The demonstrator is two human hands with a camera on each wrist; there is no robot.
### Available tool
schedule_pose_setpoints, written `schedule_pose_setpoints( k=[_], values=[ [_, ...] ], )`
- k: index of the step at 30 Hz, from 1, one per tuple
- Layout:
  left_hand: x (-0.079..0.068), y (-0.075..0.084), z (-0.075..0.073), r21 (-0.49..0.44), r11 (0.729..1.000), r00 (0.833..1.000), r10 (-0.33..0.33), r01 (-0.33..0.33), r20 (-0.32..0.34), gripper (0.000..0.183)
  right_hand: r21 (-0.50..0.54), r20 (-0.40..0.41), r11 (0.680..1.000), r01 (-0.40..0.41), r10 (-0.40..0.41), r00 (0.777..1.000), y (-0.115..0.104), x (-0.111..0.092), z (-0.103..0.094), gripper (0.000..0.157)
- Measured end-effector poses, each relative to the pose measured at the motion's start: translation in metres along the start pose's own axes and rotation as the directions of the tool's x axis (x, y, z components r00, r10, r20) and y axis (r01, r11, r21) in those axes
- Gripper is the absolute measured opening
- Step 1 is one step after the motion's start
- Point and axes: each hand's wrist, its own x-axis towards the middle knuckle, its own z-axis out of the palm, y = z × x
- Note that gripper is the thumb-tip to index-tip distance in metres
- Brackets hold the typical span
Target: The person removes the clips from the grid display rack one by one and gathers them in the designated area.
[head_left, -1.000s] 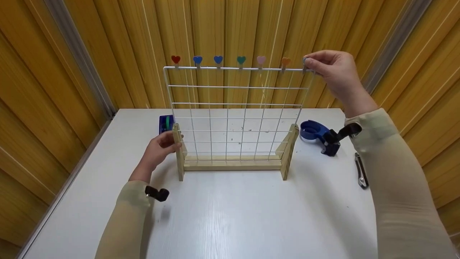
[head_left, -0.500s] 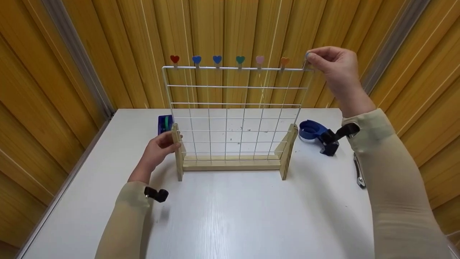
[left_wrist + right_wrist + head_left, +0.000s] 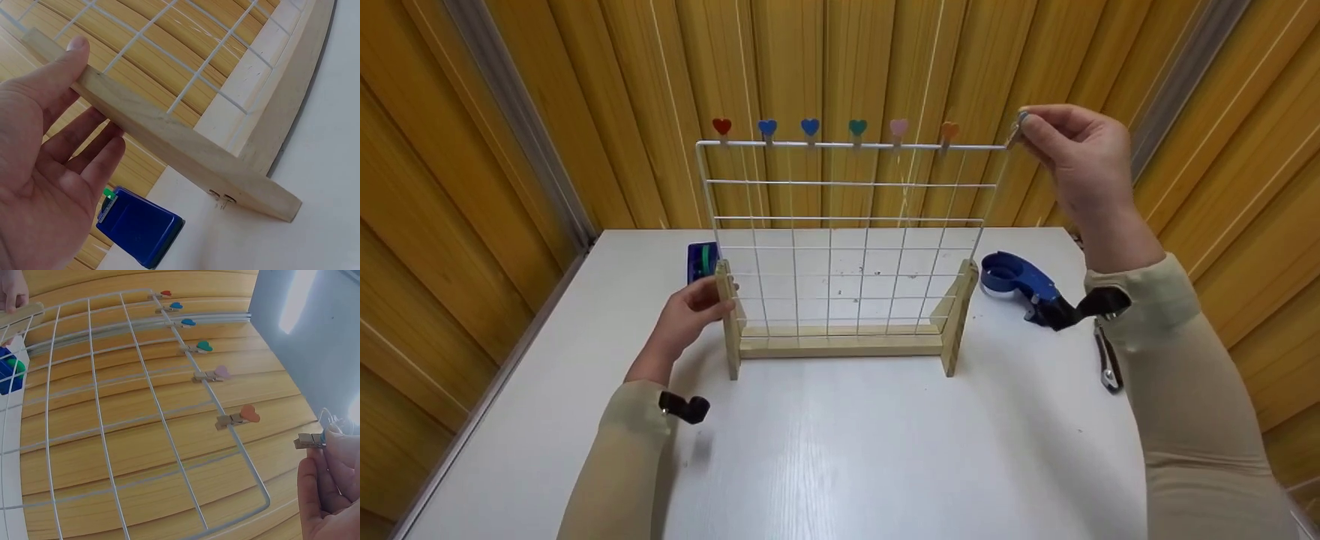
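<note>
A white wire grid (image 3: 832, 144) stands upright in a wooden stand (image 3: 840, 349). Along its top bar sit several small wooden clothespins with hearts: red (image 3: 721, 126), blue, green (image 3: 858, 127), pink (image 3: 898, 127) and orange (image 3: 250, 413). My left hand (image 3: 679, 326) holds the stand's left upright (image 3: 163, 132), thumb on one side and fingers on the other. Beyond the grid's top right corner, my right hand (image 3: 1084, 150) pinches another wooden clothespin (image 3: 308, 440). The right wrist view shows this clothespin apart from the wire; its heart is mostly hidden by the fingers.
Behind the stand's left side lies a blue case (image 3: 140, 225) with a green part. To the right are a blue tape dispenser (image 3: 1020, 277) and a utility knife (image 3: 1108, 360) on the white table (image 3: 825, 450). Wood-patterned panels (image 3: 855, 60) surround the table.
My right hand has pulled the clothespin off the grid's top right corner and moved right with it. The left hand keeps its hold on the upright.
</note>
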Motion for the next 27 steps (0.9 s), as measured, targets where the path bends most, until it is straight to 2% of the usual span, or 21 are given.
schedule_pose_setpoints(
  k=[4,9,12,16,21,27],
  values=[
    [-0.001,-0.001,0.0,-0.004,1.0,1.0,-0.009,0.009,-0.005,0.052,0.002,0.016,1.0,-0.03,0.03,0.999,0.003,-0.016,0.002,0.032],
    [-0.001,-0.001,0.0,-0.008,1.0,1.0,-0.018,0.018,-0.012,0.054,-0.043,0.084,0.999,-0.033,0.036,0.996,0.016,-0.037,0.006,0.026],
    [-0.001,-0.001,0.0,-0.016,1.0,1.0,-0.017,0.016,-0.013,0.053,-0.115,0.118,0.993,-0.026,0.04,0.992,0.027,-0.05,0.009,0.023],
    [-0.001,-0.001,0.0,-0.022,1.0,1.0,-0.007,0.007,-0.008,0.053,-0.257,0.17,0.966,-0.04,0.086,0.982,0.046,-0.065,0.012,0.02],
    [0.0,-0.001,0.001,-0.021,1.0,1.0,-0.016,0.016,-0.009,0.056,-0.339,0.249,0.937,-0.087,0.179,0.952,0.083,-0.083,0.018,0.024],
    [0.0,-0.001,0.002,-0.017,0.999,0.999,-0.031,0.031,-0.008,0.058,-0.421,0.313,0.887,-0.19,0.339,0.887,0.141,-0.108,0.022,0.027]
  ],
)
